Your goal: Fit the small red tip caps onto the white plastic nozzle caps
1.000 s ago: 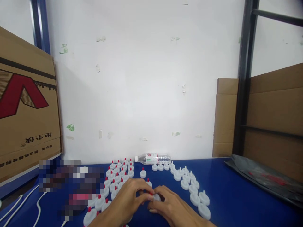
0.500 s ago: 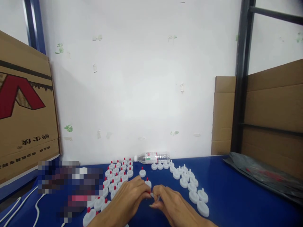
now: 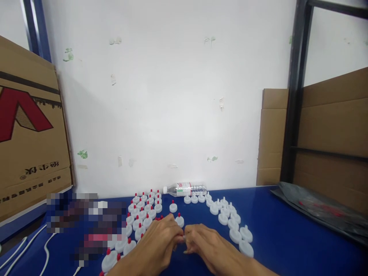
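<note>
My left hand [image 3: 161,239] and right hand [image 3: 207,245] meet fingertip to fingertip, both curled nearly closed around a small piece I cannot make out. The nearest red-tipped cap [image 3: 179,220] stands upright just beyond my left fingertips, closer to that hand.
</note>
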Motion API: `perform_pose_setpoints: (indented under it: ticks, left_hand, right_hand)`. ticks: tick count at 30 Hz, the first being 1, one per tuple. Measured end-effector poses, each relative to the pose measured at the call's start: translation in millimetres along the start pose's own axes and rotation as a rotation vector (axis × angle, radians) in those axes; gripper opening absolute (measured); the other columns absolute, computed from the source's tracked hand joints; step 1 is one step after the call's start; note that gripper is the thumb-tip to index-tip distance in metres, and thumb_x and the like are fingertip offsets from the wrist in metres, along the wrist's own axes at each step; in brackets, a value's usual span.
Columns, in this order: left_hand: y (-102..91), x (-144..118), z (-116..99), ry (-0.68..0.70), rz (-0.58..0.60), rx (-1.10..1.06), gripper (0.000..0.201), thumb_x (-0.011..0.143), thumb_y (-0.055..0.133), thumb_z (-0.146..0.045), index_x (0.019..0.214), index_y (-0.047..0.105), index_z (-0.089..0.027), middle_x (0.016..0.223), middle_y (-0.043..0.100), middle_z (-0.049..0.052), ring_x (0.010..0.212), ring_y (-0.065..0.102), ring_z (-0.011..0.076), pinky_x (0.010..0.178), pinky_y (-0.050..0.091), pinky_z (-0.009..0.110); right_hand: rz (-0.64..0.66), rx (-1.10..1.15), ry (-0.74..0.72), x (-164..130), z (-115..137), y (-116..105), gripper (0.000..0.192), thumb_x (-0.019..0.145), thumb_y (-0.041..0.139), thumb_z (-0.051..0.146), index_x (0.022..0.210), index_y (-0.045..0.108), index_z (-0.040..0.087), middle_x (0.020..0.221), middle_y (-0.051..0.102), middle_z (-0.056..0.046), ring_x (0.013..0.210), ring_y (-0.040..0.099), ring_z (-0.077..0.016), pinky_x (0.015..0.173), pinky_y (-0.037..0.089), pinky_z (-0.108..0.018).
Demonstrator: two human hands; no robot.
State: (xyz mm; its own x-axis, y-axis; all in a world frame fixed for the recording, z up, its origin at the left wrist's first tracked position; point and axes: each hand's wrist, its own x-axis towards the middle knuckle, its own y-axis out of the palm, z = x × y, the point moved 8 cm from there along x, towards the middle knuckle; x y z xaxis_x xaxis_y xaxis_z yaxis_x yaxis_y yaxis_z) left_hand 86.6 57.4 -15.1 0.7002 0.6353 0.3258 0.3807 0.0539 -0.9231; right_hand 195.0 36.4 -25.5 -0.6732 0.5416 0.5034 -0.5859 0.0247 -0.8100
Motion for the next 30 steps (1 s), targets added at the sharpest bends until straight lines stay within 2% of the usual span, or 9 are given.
perform_pose_setpoints:
  ticks: [5,9,13,15,17,21,25,30]
  left_hand:
    - [-0.6,0,4,-0.026,-0.009,0.014,0.028,0.098,0.043,-0.015,0.077,0.06,-0.021,0.077,0.063,0.003,0.08,0.058,0.0186,0.068,0.038,0.03]
    - [-5.3,2,7,-0.002,-0.013,0.045,0.026,0.101,0.046,-0.017,0.087,0.066,-0.024,0.084,0.067,0.002,0.09,0.059,0.0204,0.073,0.04,0.03]
    - [-19.7,3,26,-0.06,-0.052,0.094,0.027,0.106,0.042,-0.023,0.098,0.068,-0.025,0.094,0.069,0.001,0.095,0.06,0.021,0.083,0.043,0.032]
    - [-27.6,3,41,-0.095,-0.059,0.188,0.029,0.107,0.038,-0.022,0.1,0.067,-0.024,0.097,0.068,0.003,0.096,0.06,0.0226,0.083,0.044,0.034]
    - [-33.5,1,55,-0.131,-0.057,0.291,0.028,0.105,0.039,-0.02,0.1,0.067,-0.022,0.101,0.066,0.006,0.097,0.06,0.0244,0.079,0.046,0.035]
    - [-34.8,-3,73,-0.173,-0.054,0.371,0.024,0.101,0.042,-0.015,0.099,0.065,-0.021,0.107,0.063,0.008,0.102,0.058,0.0265,0.075,0.047,0.035]
    - [-26.2,-3,69,-0.16,-0.042,0.346,0.024,0.1,0.042,-0.016,0.095,0.065,-0.022,0.106,0.063,0.007,0.102,0.057,0.0265,0.072,0.045,0.035]
    - [-21.5,0,54,-0.145,-0.009,0.239,0.026,0.099,0.046,-0.022,0.08,0.062,-0.021,0.087,0.063,0.005,0.094,0.055,0.0255,0.073,0.043,0.035]
  right_hand:
    - [-0.016,-0.049,0.017,1,0,2,0.018,0.103,0.041,0.014,0.092,0.053,0.021,0.095,0.063,-0.001,0.085,0.061,-0.0139,0.077,0.046,-0.021]
    - [0.026,-0.066,0.126,8,-8,7,0.011,0.097,0.058,0.011,0.101,0.057,0.021,0.104,0.063,-0.001,0.086,0.065,-0.0138,0.077,0.048,-0.02]
    - [0.048,-0.066,0.197,10,-12,9,0.015,0.093,0.068,0.016,0.106,0.063,0.022,0.11,0.065,-0.001,0.084,0.068,-0.0133,0.076,0.051,-0.02]
    - [0.047,-0.084,0.205,7,-15,9,0.017,0.095,0.067,0.02,0.111,0.065,0.023,0.113,0.066,-0.002,0.087,0.069,-0.0149,0.079,0.052,-0.022]
    - [0.018,-0.118,0.212,4,-18,7,0.021,0.098,0.063,0.023,0.12,0.066,0.024,0.118,0.068,-0.004,0.098,0.069,-0.0191,0.089,0.053,-0.027]
    - [0.009,-0.154,0.188,-1,-20,9,0.029,0.105,0.05,0.026,0.13,0.064,0.025,0.129,0.067,-0.005,0.118,0.062,-0.0255,0.106,0.046,-0.039]
    - [0.039,-0.164,0.209,-2,-21,11,0.031,0.105,0.049,0.028,0.132,0.063,0.027,0.138,0.064,-0.005,0.123,0.06,-0.0281,0.108,0.045,-0.044]
    - [0.066,-0.138,0.241,-3,-22,11,0.025,0.103,0.049,0.022,0.121,0.066,0.027,0.131,0.066,-0.005,0.116,0.064,-0.0253,0.102,0.048,-0.04]
